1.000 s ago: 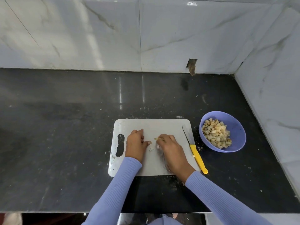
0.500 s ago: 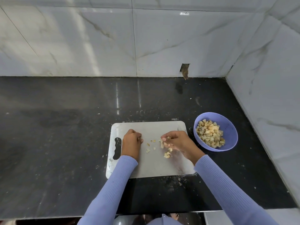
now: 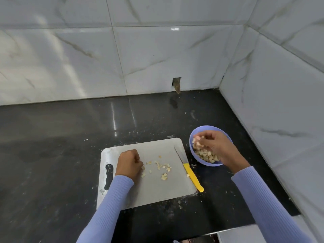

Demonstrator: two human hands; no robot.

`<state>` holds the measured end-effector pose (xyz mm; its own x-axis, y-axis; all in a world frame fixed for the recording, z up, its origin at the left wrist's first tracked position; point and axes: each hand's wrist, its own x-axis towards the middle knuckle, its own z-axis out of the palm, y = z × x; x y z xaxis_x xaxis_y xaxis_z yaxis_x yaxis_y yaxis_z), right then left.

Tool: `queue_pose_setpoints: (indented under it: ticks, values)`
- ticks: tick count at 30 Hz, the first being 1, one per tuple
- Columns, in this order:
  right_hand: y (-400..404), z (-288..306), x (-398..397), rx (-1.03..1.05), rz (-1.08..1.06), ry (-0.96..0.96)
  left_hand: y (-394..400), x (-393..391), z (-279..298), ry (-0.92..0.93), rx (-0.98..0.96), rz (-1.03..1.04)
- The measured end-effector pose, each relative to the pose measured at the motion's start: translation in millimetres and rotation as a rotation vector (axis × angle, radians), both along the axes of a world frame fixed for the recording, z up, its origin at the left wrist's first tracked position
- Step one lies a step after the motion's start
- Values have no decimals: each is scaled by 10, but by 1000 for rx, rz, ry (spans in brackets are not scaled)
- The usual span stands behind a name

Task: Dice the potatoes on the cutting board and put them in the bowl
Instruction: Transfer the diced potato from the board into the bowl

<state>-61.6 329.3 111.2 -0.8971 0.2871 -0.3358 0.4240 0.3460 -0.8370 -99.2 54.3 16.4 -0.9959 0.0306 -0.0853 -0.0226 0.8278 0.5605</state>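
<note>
Our right hand is hovering over the purple bowl, fingers curled around potato dice.
Our left hand is resting fisted on the cutting board beside scattered potato pieces; the knife is lying along its right edge.

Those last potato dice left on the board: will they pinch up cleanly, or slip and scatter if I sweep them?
The potato dice are small, blocky and lie scattered on the cutting board, so they probably slide rather than roll. Their cut faces may be damp and cling to fingers. Being tiny, they look light; a sweep toward the bowl could flick some off.
</note>
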Motion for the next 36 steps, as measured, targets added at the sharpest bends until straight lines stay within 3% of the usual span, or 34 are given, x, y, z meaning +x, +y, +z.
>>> queue_pose_setpoints:
  ticks: [2,7,10,14,17,20,25,31,36]
  values:
    - [211,-29,-11,247,-2,39,54,2,93,-18,152,79]
    - [375,30,9,265,94,-4,452,-10,463,-76,654,64]
    - [432,57,-2,393,149,56,867,-56,660,-106,792,-53]
    - [474,0,16,502,21,166,1459,-78,784,-126,781,-220]
    - [519,-16,40,494,50,163,1732,-69,749,-82,698,-270]
    - [582,-5,80,432,94,159,1820,-36,718,-22,599,-304]
    - [607,-24,155,571,-18,266,1845,-5,665,29,563,-332]
    - [603,-119,185,472,82,176,1831,34,622,45,556,-388]
    - [455,-127,252,360,29,264,1678,61,656,123,557,-379]
